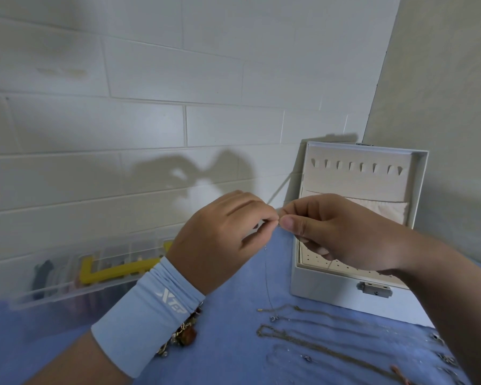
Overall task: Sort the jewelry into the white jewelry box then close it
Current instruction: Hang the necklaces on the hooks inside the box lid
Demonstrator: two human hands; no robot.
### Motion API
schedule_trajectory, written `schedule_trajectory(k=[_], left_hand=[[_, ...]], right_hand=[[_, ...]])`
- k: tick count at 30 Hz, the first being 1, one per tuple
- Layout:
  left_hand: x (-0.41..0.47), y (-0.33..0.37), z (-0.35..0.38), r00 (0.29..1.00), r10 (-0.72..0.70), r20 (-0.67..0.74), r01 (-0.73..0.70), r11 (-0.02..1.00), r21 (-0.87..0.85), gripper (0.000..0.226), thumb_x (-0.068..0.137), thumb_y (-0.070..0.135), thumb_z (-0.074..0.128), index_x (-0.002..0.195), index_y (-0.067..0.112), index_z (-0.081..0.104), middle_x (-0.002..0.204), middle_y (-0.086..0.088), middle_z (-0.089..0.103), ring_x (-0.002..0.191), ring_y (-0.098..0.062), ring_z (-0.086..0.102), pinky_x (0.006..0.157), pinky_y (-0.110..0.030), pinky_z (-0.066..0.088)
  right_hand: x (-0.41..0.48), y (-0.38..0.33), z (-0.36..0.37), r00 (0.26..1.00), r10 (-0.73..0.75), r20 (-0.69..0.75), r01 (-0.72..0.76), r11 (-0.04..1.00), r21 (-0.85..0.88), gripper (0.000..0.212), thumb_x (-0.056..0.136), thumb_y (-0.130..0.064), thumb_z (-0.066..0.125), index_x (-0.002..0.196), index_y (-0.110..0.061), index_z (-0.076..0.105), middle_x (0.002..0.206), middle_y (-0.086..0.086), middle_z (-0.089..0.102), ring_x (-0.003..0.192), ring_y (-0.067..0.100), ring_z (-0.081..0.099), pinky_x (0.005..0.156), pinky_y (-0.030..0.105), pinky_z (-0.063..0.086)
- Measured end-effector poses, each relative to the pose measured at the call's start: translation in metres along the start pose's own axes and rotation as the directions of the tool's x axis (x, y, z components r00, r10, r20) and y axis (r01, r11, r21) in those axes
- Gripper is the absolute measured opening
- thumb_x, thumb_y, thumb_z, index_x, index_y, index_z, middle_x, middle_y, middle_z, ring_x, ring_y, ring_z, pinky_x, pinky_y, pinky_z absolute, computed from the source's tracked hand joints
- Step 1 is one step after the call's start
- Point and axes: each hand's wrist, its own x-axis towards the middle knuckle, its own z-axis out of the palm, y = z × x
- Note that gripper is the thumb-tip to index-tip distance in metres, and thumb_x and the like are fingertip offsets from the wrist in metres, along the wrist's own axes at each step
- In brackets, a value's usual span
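Here, in the head view, both hands are raised above the blue cloth (228, 351) with their fingertips meeting in front of the white jewelry box (331, 293). The left hand (225, 232) has its fingers curled in, thumb and forefinger pinching the top of a thin chain (267, 284). The right hand (342, 232) pinches the same spot from the other side, thumb against forefinger, its other fingers folded under. From that pinch the chain hangs straight down, and its lower end with a small pendant reaches the cloth just in front of the box. The box stands open at the right by the wall, its lid (419, 190) upright and showing a row of hook slots above a fabric pocket; a perforated tray shows in the base, partly hidden by the right hand, and a metal clasp (374, 290) sits on the front wall. Several more necklaces (317, 332) lie stretched out on the cloth near the box front. The left wrist wears a pale blue sleeve (147, 315) with a beaded bracelet (186, 333) just below it. A clear plastic organizer (67, 284) with a yellow latch rests at the left against the painted brick wall (122, 120).
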Motion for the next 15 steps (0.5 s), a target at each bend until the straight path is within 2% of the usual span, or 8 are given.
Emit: schedule_trajectory(k=[4,7,9,13,15], left_hand=[[0.0004,0.0018,-0.0001,0.999,-0.025,0.02,0.026,0.999,-0.022,0.011,0.089,0.002,0.066,0.08,0.006,0.069,0.077,-0.002,0.065,0.068,-0.017,0.056,0.063,-0.027,0.048],[0.0004,0.0023,-0.0007,0.999,-0.043,0.024,0.044,0.998,-0.042,0.01,0.087,0.0,0.067,0.08,0.007,0.069,0.077,0.0,0.064,0.068,-0.015,0.057,0.061,-0.027,0.048],[0.0009,0.0018,-0.0025,0.997,-0.07,0.021,0.071,0.995,-0.068,0.011,0.086,-0.002,0.068,0.08,0.007,0.068,0.077,0.001,0.064,0.067,-0.015,0.057,0.057,-0.028,0.048],[0.0032,0.0011,-0.0055,0.994,-0.109,0.013,0.11,0.986,-0.125,0.013,0.085,-0.004,0.067,0.079,0.008,0.068,0.075,0.001,0.063,0.066,-0.015,0.057,0.054,-0.03,0.048],[0.0035,0.0015,-0.0056,0.992,-0.124,0.018,0.125,0.981,-0.147,0.012,0.086,-0.002,0.066,0.08,0.008,0.068,0.075,0.001,0.063,0.067,-0.015,0.058,0.054,-0.03,0.048]], right_hand=[[-0.0006,-0.0013,0.0,0.999,-0.007,0.032,0.009,0.998,-0.062,0.034,0.102,-0.032,0.051,0.102,-0.001,0.064,0.063,-0.014,0.049,0.058,0.014,0.038,0.055,0.026,0.035],[-0.0015,-0.0018,0.0007,0.998,-0.004,0.064,0.01,0.995,-0.104,0.034,0.104,-0.032,0.051,0.099,0.001,0.06,0.068,-0.006,0.046,0.061,0.016,0.037,0.06,0.033,0.035],[-0.0021,-0.0023,0.0019,0.996,-0.005,0.094,0.013,0.996,-0.089,0.039,0.101,-0.037,0.053,0.096,0.002,0.057,0.069,-0.002,0.041,0.061,0.015,0.034,0.059,0.032,0.034],[-0.0024,-0.0025,0.0023,0.992,-0.024,0.124,0.029,0.999,-0.043,0.023,0.103,-0.025,0.056,0.084,-0.014,0.059,0.064,-0.008,0.038,0.057,0.009,0.034,0.056,0.024,0.032],[-0.0016,-0.0025,0.0021,0.992,-0.037,0.118,0.038,0.999,-0.003,0.02,0.1,-0.026,0.061,0.082,-0.017,0.062,0.063,-0.01,0.04,0.056,0.008,0.035,0.055,0.021,0.033]])
